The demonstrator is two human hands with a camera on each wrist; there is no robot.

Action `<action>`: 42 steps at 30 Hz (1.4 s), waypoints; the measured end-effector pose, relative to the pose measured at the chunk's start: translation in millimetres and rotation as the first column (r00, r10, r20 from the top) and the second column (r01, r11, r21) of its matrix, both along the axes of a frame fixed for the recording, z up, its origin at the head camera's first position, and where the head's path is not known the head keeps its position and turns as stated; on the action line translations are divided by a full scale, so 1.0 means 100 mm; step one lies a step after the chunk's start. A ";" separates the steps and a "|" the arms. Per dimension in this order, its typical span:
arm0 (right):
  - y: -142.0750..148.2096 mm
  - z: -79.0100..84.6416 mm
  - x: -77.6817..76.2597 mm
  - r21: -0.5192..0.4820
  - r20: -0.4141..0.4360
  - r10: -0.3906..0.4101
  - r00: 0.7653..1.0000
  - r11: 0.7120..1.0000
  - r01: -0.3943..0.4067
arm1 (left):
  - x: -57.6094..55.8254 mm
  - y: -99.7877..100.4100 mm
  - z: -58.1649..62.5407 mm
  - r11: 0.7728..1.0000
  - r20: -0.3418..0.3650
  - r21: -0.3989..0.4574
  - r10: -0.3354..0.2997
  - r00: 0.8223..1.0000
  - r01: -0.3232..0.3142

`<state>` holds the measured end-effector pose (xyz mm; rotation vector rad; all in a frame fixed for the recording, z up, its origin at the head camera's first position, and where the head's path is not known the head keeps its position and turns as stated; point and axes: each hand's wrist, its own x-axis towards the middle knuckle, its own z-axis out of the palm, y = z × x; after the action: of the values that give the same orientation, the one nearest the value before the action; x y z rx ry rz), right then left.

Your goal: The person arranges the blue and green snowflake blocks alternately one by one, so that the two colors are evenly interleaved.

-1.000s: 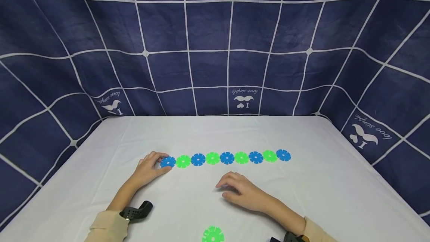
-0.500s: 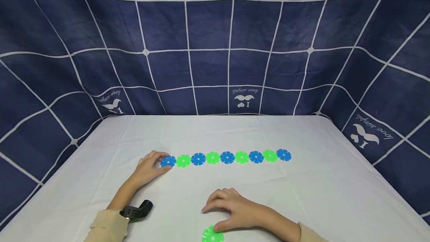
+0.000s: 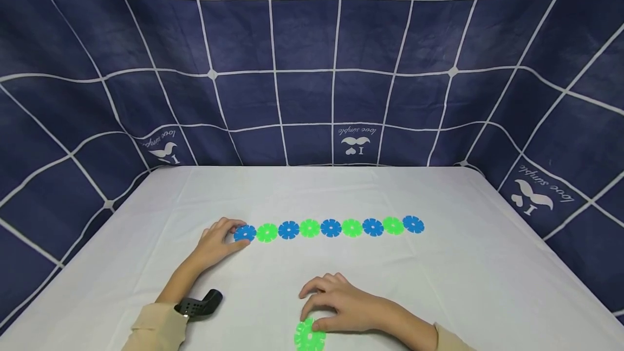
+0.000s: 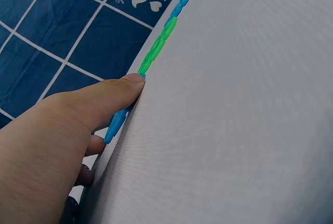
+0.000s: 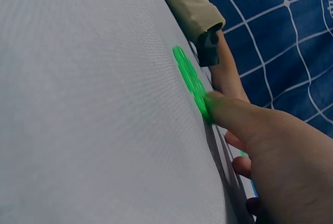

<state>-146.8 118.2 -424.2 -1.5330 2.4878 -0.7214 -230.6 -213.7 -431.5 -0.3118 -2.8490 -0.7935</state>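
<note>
A row of flat notched interlocking discs, alternating blue and green, lies across the white table. My left hand (image 3: 214, 244) holds the blue disc (image 3: 245, 233) at the row's left end between thumb and fingers; in the left wrist view the thumb hides part of that blue disc (image 4: 116, 124). Near the front edge of the head view, my right hand (image 3: 348, 305) pinches a separate green disc (image 3: 309, 338) at its far right rim, with thumb and index finger. The right wrist view shows the thumb on this green disc (image 5: 190, 81); the fingers beyond are partly hidden.
The row runs right from the left hand's disc past a green disc (image 3: 267, 232) to a blue end disc (image 3: 413, 224). A dark blue curtain with white lines (image 3: 307, 96) stands behind the table (image 3: 439, 286) and at both sides.
My right hand has come down and toward me from below the row to the separate green disc and now pinches its rim. The left hand stays on the blue disc.
</note>
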 end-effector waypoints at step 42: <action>0.18 0.12 -0.16 -0.082 0.413 -0.037 0.910 0.994 0.077 | 0.00 0.01 -0.02 1.000 -0.007 0.011 0.002 1.000 -0.002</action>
<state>-162.6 136.3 -412.1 -1.1838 2.2142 -1.0637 -230.3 -213.0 -433.8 -0.3103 -2.8371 -0.8057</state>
